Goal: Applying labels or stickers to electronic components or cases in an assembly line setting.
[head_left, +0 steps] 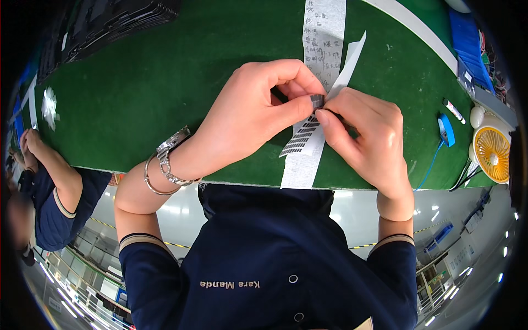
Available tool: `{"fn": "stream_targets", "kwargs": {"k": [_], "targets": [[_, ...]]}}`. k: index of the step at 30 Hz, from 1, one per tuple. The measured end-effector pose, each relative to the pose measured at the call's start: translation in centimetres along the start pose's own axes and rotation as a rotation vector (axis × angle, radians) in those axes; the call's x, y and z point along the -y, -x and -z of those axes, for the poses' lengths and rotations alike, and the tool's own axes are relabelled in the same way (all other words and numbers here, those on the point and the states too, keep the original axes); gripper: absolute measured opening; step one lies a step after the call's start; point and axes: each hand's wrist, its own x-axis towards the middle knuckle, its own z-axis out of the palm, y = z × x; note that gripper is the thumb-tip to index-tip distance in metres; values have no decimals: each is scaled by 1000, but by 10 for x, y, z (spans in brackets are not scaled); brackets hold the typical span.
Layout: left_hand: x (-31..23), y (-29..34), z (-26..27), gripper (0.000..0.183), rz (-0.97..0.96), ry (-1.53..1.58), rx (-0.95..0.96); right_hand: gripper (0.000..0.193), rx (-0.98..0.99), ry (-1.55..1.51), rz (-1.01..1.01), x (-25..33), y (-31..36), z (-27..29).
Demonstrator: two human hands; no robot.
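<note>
My left hand (247,104), with a watch and a bangle on its wrist, is closed in a pinch. A small dark grey label (317,101) shows at its thumb tip. Close against it, my right hand (371,129) pinches a narrow strip of labels (300,138), white with rows of small dark pieces. The strip's lower end hangs below my fingers, and its pale upper part (352,60) sticks up beyond my right hand. Beneath both hands, a long white paper band (324,27) with handwriting runs across the green table. My fingers hide the strip's middle.
On the green table (192,66), black stacked trays (110,25) stand at the far left. A marker (454,110), a blue band with a cord (446,130) and a yellow fan (491,154) are on the right. Another person's arm (55,165) rests at the left edge.
</note>
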Motion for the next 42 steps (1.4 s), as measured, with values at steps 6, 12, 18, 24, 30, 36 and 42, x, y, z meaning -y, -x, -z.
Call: {"fn": "stream_targets", "kwargs": {"k": [6,12,18,24,30,36,42], "targets": [[1,-1,-1,9,-13,-13,-26,15,-33,96,-41,4,0,-2],[5,1,-1,15,-71,142,-86,20,-230,2,-213,2,-2,15],[8,-2,-2,17,-209,344,-261,25,-311,-211,-424,-16,-3,22],[11,0,-4,20,-229,378,-228,22,-121,-547,-503,-12,-1,19],[2,5,-4,30,-210,190,-60,17,-150,-582,-498,-5,-1,19],[10,8,-7,26,-85,223,-56,18,-171,-350,-385,-1,-4,19],[5,5,-6,25,-18,126,-97,5,-168,-88,-46,-2,-3,25]]}}
